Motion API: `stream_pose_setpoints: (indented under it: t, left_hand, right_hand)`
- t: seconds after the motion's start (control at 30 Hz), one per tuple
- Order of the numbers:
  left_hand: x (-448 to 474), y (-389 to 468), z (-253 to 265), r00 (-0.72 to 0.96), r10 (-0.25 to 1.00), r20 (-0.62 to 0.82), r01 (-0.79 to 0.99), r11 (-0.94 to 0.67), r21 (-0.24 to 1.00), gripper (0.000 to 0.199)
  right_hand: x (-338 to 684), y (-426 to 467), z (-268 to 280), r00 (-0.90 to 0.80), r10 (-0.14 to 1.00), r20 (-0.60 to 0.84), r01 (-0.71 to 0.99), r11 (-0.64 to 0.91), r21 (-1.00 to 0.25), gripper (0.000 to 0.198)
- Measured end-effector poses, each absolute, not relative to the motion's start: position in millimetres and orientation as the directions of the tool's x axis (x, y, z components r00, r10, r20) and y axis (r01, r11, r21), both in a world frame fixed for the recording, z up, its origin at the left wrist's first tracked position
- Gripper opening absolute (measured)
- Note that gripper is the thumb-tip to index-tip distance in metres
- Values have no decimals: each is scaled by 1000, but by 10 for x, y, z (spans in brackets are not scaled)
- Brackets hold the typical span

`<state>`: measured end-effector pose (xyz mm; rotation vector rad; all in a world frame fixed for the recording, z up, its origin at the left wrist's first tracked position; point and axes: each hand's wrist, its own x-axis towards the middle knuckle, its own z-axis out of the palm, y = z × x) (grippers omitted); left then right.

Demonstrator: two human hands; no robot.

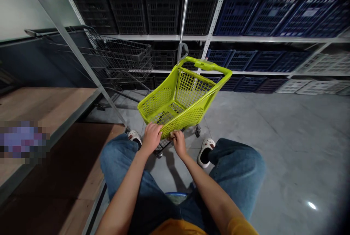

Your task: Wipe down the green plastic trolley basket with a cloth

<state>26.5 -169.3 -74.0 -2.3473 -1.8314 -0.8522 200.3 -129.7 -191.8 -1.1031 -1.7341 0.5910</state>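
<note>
A small lime-green plastic shopping cart stands between my feet, its handle on the far side. My left hand is closed over the cart's near rim, fingers curled toward the basket. Just right of it, my right hand is closed on a small crumpled beige cloth, which is against the outside of the basket's near end. Most of the cloth is hidden by the fingers. A thin metal pole with a grey loop rises from the cart's far left corner.
Behind the cart, white shelving holds black crates, blue crates and white crates. A dark wire shopping cart stands at the left. Closer in is a metal-framed rack with wooden shelves. Grey floor lies to the right.
</note>
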Motion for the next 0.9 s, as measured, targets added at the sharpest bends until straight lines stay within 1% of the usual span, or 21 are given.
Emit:
stream_pose_setpoints:
  t: [0.07, 0.17, 0.23, 0.3, 0.33, 0.4, 0.47, 0.53, 0.6, 0.63, 0.7, 0.83, 0.9]
  left_hand:
    - [266, -1689, -737, 150, 884, 443, 907, -301, 294, 24]
    - [275, -1690, -743, 152, 886, 439, 905, -303, 298, 24]
    - [285, -1693, -756, 153, 884, 441, 905, -305, 298, 26]
    - [293, -1696, -772, 150, 883, 445, 905, -304, 298, 27]
    - [296, -1697, -778, 149, 883, 446, 906, -303, 297, 26]
    - [298, -1697, -784, 146, 883, 445, 908, -298, 294, 25]
    - [296, -1697, -781, 144, 884, 444, 911, -294, 289, 25]
    - [291, -1698, -770, 145, 885, 442, 914, -292, 283, 26]
    - [285, -1700, -760, 151, 886, 439, 915, -294, 278, 26]
    - [283, -1700, -755, 154, 886, 438, 915, -295, 276, 26]
    - [281, -1701, -751, 158, 884, 439, 914, -300, 274, 25]
    - [289, -1703, -750, 155, 885, 439, 913, -299, 279, 25]
    - [301, -1707, -748, 152, 888, 433, 910, -296, 289, 25]
  right_hand:
    - [2042, -1238, -1757, -54, 877, 477, 374, 461, -805, 20]
    - [2066, -1044, -1221, 170, 827, 535, 322, 467, -824, 16]
    - [2057, -928, -903, 220, 788, 575, 307, 503, -808, 17]
    - [2043, -888, -800, 191, 776, 601, 314, 532, -787, 19]
    - [2038, -904, -851, 166, 779, 605, 325, 536, -779, 20]
    - [2036, -997, -1125, 95, 797, 596, 357, 532, -768, 21]
    - [2038, -1132, -1508, -9, 830, 557, 389, 516, -763, 21]
    - [2034, -1253, -1820, -130, 865, 484, 412, 491, -768, 21]
    - [2016, -1313, -1928, -163, 888, 430, 410, 457, -789, 20]
    - [2005, -1313, -1892, -134, 896, 423, 398, 440, -805, 20]
    - [1991, -1252, -1676, -23, 896, 444, 360, 422, -832, 19]
    - [2045, -959, -1092, 196, 844, 500, 311, 430, -848, 19]
    - [2078, -828, -927, 344, 805, 483, 293, 396, -870, 18]
